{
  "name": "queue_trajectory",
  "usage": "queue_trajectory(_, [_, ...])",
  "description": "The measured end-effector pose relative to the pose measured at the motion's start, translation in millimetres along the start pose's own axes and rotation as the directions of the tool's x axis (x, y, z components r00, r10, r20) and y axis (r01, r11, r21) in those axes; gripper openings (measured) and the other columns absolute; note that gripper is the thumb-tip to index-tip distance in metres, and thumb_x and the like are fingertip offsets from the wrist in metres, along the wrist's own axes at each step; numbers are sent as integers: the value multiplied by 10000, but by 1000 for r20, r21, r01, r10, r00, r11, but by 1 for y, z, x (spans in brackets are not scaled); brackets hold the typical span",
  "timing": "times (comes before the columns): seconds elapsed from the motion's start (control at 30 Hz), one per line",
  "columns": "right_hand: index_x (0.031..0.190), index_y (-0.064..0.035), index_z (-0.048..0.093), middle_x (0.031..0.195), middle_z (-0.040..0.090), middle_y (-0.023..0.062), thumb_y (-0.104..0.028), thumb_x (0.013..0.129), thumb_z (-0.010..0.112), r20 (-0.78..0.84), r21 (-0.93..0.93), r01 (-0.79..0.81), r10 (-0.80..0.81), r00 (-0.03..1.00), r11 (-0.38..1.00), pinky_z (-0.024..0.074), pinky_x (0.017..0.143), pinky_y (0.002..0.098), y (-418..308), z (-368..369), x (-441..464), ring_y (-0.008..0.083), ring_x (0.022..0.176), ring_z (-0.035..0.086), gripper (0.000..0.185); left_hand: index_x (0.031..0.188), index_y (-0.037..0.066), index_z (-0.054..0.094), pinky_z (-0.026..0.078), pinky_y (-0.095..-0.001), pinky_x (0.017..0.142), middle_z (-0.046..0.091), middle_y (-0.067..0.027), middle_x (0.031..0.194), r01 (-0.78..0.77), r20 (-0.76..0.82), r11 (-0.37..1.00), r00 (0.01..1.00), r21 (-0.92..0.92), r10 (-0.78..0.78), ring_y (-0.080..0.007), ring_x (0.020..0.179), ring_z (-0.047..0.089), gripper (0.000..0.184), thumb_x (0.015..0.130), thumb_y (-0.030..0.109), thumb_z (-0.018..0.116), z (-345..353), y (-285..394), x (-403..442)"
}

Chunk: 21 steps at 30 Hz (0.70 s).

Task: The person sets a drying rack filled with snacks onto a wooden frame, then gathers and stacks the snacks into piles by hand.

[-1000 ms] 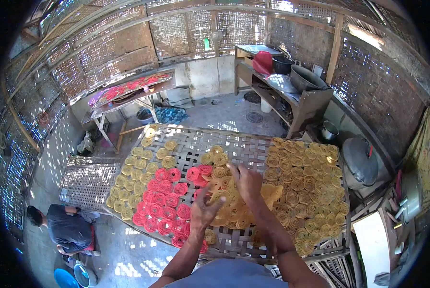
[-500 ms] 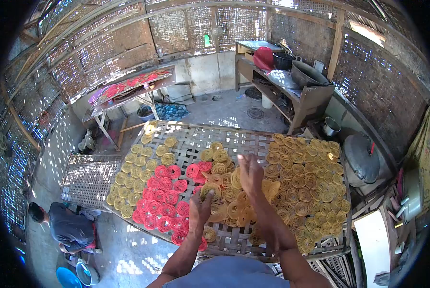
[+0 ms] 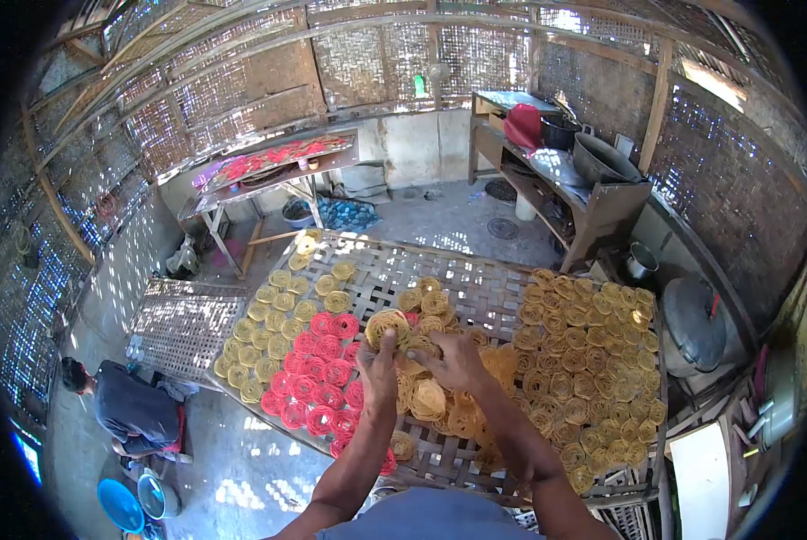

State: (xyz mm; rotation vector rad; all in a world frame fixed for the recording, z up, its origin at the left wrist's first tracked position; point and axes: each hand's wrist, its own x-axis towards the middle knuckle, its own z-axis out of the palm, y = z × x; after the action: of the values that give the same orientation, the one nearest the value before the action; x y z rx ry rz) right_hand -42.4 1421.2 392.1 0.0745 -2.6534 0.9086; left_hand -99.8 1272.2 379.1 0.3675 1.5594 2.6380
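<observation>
My left hand [image 3: 378, 367] is closed on a yellow coiled cracker [image 3: 386, 322], a flat nest of thin strands, raised above the woven bamboo rack [image 3: 439, 438]. Close beside it, my right hand [image 3: 457, 362] pinches another yellow coiled cracker [image 3: 419, 346], and the two pieces appear to meet. Below and around both hands lie loose, overlapping yellow coils [image 3: 428, 399]. Pink coiled crackers [image 3: 318, 369] are spread to the left of my left hand. My hands partly cover the pieces beneath them.
Rows of yellow coils [image 3: 583, 369] cover the rack's right side, with more yellow ones [image 3: 264, 333] at its left. A co-worker [image 3: 135, 409] crouches on the floor at left near a blue basin [image 3: 121, 506]. A wooden bench [image 3: 612, 211] with a large pot [image 3: 607, 158] stands behind.
My right hand has come down and left to meet my left hand and now pinches a yellow coil. My left hand has lifted its coil slightly. The view has shifted a little.
</observation>
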Motion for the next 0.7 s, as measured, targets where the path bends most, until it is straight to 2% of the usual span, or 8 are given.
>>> queue_trajectory(0.1, [1089, -5, 659, 865, 697, 196, -324, 903, 708, -140, 254, 125, -92, 986, 959, 538, 663, 416, 14, 9, 0, 318, 768, 706, 372, 1179, -15, 599, 525, -280, 724, 686, -83, 1030, -94, 52, 991, 995, 96, 90, -137, 876, 658, 242, 971, 107, 619, 2, -2, -1])
queue_trajectory(0.17, [1108, 1, 654, 882, 699, 202, -292, 895, 722, -159, 283, 153, -111, 981, 947, 537, 668, 410, 7, 3, 0, 320, 773, 708, 368, 1190, -22, 588, 536, -277, 739, 689, -100, 1039, -174, 25, 977, 985, 124, 172, -154, 896, 673, 250, 960, 67, 622, 11, 5, -6])
queue_trajectory(0.27, [1125, 14, 647, 894, 702, 202, -275, 897, 723, -191, 267, 190, -141, 971, 945, 536, 674, 404, 11, 5, 1, 320, 782, 710, 376, 1205, -39, 572, 561, -296, 759, 691, -135, 1063, 19, -17, 995, 1000, 99, -18, -193, 898, 694, 258, 959, 34, 598, 6, -3, 2])
queue_trajectory(0.37, [1129, 30, 641, 905, 700, 207, -279, 905, 713, -181, 273, 186, -140, 974, 944, 537, 688, 403, 6, -3, 1, 327, 803, 710, 388, 1196, -48, 570, 587, -325, 778, 696, -163, 1061, 102, 7, 955, 995, -279, -104, -234, 891, 710, 246, 957, 8, 576, 11, -9, 10])
queue_trajectory(0.47, [1127, 37, 643, 930, 705, 204, -289, 911, 707, -156, 311, 179, -136, 978, 933, 540, 721, 395, 8, -5, 3, 309, 832, 711, 396, 1186, -59, 570, 605, -361, 791, 695, -183, 1058, 206, 79, 906, 979, -369, -190, -273, 887, 718, 238, 955, -3, 564, 10, -9, 13])
queue_trajectory(0.6, [1102, 30, 673, 980, 720, 177, -247, 886, 742, -90, 407, 108, -78, 993, 907, 531, 796, 356, 10, -9, 1, 228, 859, 698, 359, 1183, -75, 568, 621, -383, 782, 688, -200, 1067, 335, 130, 856, 942, -393, -309, -304, 922, 717, 241, 956, 5, 566, -8, -19, 25])
queue_trajectory(0.67, [1103, 34, 673, 968, 723, 154, -249, 890, 746, -59, 471, 102, -84, 995, 876, 528, 783, 336, -4, -28, -1, 182, 845, 681, 362, 1177, -81, 573, 629, -391, 767, 683, -208, 1084, 346, 107, 855, 937, -387, -331, -315, 940, 715, 242, 957, 20, 573, -22, -18, 37])
queue_trajectory(0.7, [1104, 36, 673, 961, 725, 142, -250, 892, 748, -47, 502, 96, -84, 995, 859, 527, 776, 326, -8, -34, -2, 158, 837, 672, 363, 1154, -77, 580, 643, -388, 726, 683, -211, 1080, 245, 19, 920, 968, -307, -252, -309, 920, 720, 237, 964, 64, 585, -22, -19, 40])
